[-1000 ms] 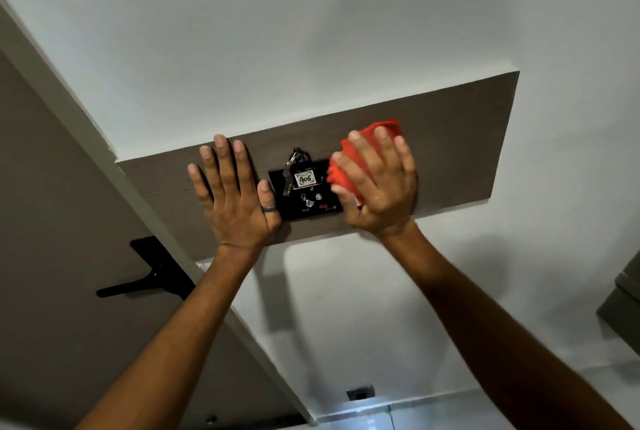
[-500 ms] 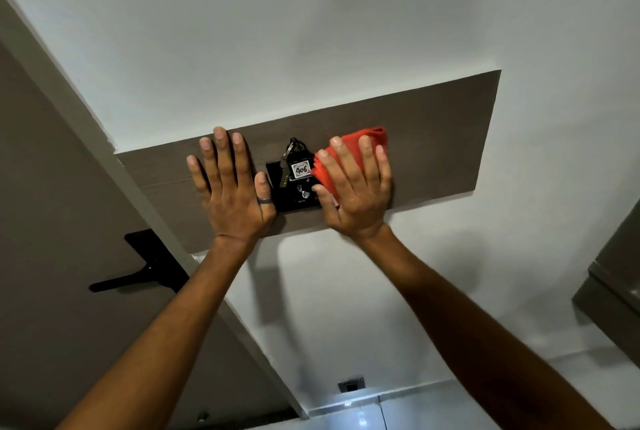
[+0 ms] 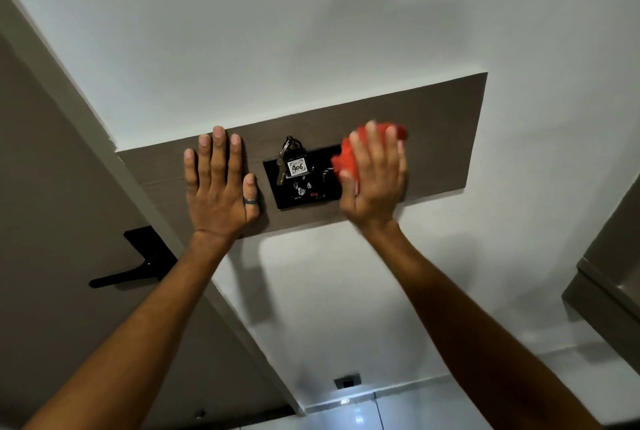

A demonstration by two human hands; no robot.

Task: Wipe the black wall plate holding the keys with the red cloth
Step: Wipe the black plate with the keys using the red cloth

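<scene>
The black wall plate (image 3: 298, 196) is set in a brown wooden panel (image 3: 440, 139) on the white wall. A bunch of keys with a white tag reading 406 (image 3: 297, 163) hangs on it. My right hand (image 3: 375, 180) presses the red cloth (image 3: 346, 159) flat against the plate's right edge and the panel; the hand is blurred with motion. My left hand (image 3: 220, 187), wearing a dark ring, lies flat and open on the panel just left of the plate.
A brown door (image 3: 52, 256) with a black lever handle (image 3: 138, 263) stands at the left. A grey cabinet edge (image 3: 609, 270) juts in at the right. A small outlet (image 3: 347, 382) sits low on the wall above a glossy tiled floor.
My right hand slid the red cloth left over the plate, then back right to its right edge. The left hand stayed flat on the panel.
</scene>
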